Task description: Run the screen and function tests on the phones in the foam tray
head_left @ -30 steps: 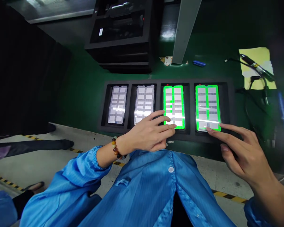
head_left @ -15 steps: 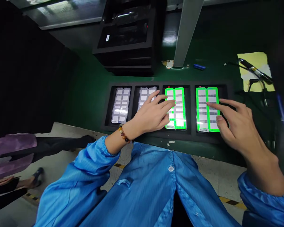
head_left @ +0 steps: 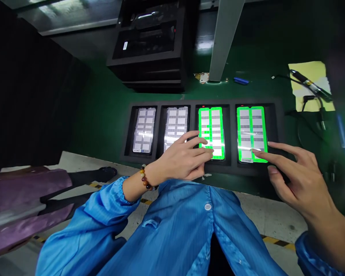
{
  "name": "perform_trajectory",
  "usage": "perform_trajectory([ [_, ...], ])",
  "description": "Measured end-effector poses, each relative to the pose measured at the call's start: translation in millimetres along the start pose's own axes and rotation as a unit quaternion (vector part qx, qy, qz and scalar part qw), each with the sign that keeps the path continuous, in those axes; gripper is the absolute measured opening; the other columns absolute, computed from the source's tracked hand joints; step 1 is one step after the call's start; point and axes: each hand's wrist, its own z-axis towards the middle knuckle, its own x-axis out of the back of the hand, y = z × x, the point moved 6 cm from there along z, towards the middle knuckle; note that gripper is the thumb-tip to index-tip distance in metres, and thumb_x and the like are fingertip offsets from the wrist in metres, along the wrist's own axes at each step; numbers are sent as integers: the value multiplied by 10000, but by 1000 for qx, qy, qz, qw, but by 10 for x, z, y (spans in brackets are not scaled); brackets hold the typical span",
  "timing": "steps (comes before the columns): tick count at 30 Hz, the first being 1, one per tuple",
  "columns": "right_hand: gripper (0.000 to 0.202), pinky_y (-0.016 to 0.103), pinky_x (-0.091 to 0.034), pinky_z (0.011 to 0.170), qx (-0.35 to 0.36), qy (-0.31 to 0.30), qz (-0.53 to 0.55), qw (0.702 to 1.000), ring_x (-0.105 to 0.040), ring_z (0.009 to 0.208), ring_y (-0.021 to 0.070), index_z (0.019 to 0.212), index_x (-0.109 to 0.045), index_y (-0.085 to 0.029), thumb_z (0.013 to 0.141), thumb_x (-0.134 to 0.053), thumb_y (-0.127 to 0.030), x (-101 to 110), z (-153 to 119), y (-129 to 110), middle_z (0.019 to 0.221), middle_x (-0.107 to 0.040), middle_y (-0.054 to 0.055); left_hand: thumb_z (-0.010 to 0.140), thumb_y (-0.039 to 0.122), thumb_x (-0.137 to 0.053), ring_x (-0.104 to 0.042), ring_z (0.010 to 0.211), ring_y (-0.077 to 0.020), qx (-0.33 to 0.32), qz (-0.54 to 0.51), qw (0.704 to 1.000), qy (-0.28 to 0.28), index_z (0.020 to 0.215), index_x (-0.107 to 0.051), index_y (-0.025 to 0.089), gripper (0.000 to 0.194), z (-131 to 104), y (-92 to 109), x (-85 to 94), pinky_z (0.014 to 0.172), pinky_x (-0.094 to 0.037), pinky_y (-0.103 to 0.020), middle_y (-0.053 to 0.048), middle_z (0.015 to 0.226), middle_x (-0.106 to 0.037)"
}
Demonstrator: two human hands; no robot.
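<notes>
Several phones lie face up in a row, each in its own slot of a black foam tray (head_left: pixel 192 134). A fingertip of my left hand (head_left: pixel 184 155) is at the lower screen of the third phone (head_left: pixel 217 126), which shows green bands around white blocks. My right hand (head_left: pixel 296 176) has its index fingertip at the lower middle of the rightmost phone (head_left: pixel 244 130), also lit with green lines. Both hands have fingers apart and hold nothing. The far-left phone (head_left: pixel 145 128) and the second phone (head_left: pixel 176 122) show white and grey blocks without green.
Stacked black trays (head_left: pixel 149 61) stand behind the row, beside a grey metal post (head_left: pixel 225 38). A blue cap (head_left: pixel 241 81) lies at the back. To the right are a yellow paper (head_left: pixel 296 90), a black pen (head_left: pixel 301 78) and cables. At left a person in purple clothing (head_left: pixel 31 188) is near.
Both hands have slid down the screens toward me. On the third phone, the green has spread along the left column. The person at the left has moved further into view.
</notes>
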Motion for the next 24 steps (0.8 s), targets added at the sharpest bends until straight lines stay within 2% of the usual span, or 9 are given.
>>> perform_trajectory([
  [3, 686, 626, -520, 1029, 2, 2, -5, 1000, -670, 1416, 406, 1635, -510, -504, 1026, -565, -193, -2, -4, -34, 1007, -811, 8, 1009, 169, -532, -713, 1325, -307, 59, 28, 998, -12, 1347, -749, 213, 404, 63, -104, 11, 1331, -433, -576, -30, 1364, -830],
  [5, 678, 624, -517, 1045, 3, 3, -10, 1000, -661, 1423, 406, 1638, -518, -465, 1023, -569, -186, -46, 22, -89, 1001, -804, 20, 1025, 161, -526, -699, 1352, -321, 89, 46, 995, -9, 1344, -744, 195, 389, 85, -135, 12, 1341, -416, -596, -43, 1411, -809],
  [7, 662, 610, -516, 1072, 21, 2, -2, 1000, -654, 1427, 398, 1642, -530, -401, 1018, -582, -187, -119, 57, -181, 1154, -817, 43, 1031, 167, -526, -705, 1329, -317, 79, 43, 996, 2, 1326, -746, 185, 369, 88, -90, -4, 1340, -417, -591, -40, 1388, -817],
  [10, 637, 572, -516, 1107, 46, -2, 16, 999, -644, 1447, 380, 1631, -556, -318, 1011, -590, -176, -203, 72, -277, 1374, -786, 69, 1018, 178, -547, -704, 1319, -294, 21, 18, 1000, 9, 1356, -738, 181, 389, 41, 44, -46, 1342, -424, -544, -33, 1395, -817],
  [12, 613, 574, -512, 1104, 32, 1, 9, 999, -646, 1447, 387, 1606, -586, -306, 1010, -578, -166, -188, 23, -242, 1283, -810, 69, 1001, 175, -564, -703, 1329, -287, 10, 11, 1000, 13, 1346, -747, 191, 391, -30, 75, -35, 1344, -419, -529, -27, 1397, -818],
  [15, 573, 610, -509, 1068, -15, 26, -17, 999, -659, 1424, 420, 1560, -626, -331, 1016, -562, -164, -54, -127, -91, 1061, -805, 68, 976, 154, -581, -720, 1312, -291, 50, 24, 998, 22, 1292, -772, 228, 376, -171, 7, 50, 1324, -423, -552, -4, 1351, -837],
  [18, 548, 637, -498, 1075, -58, 43, -30, 997, -644, 1442, 433, 1533, -639, -364, 1028, -553, -170, 55, -236, 9, 1079, -787, 76, 957, 139, -600, -737, 1286, -298, 84, 42, 995, 38, 1236, -787, 232, 349, -257, -38, 132, 1293, -441, -568, 2, 1313, -850],
  [21, 535, 644, -477, 1105, -59, 33, -21, 998, -624, 1461, 432, 1536, -628, -337, 1037, -536, -166, 4, -162, -54, 1151, -796, 86, 966, 150, -599, -751, 1244, -286, 87, 41, 994, 58, 1174, -793, 222, 293, -177, 32, 123, 1282, -455, -547, 5, 1275, -861],
  [24, 533, 598, -486, 1096, -11, 27, -12, 1000, -634, 1445, 414, 1555, -611, -285, 1038, -559, -170, -130, 32, -227, 1256, -807, 86, 1006, 182, -574, -743, 1247, -276, 68, 33, 996, 49, 1192, -792, 206, 287, 29, 164, 16, 1297, -457, -521, 4, 1323, -847],
])
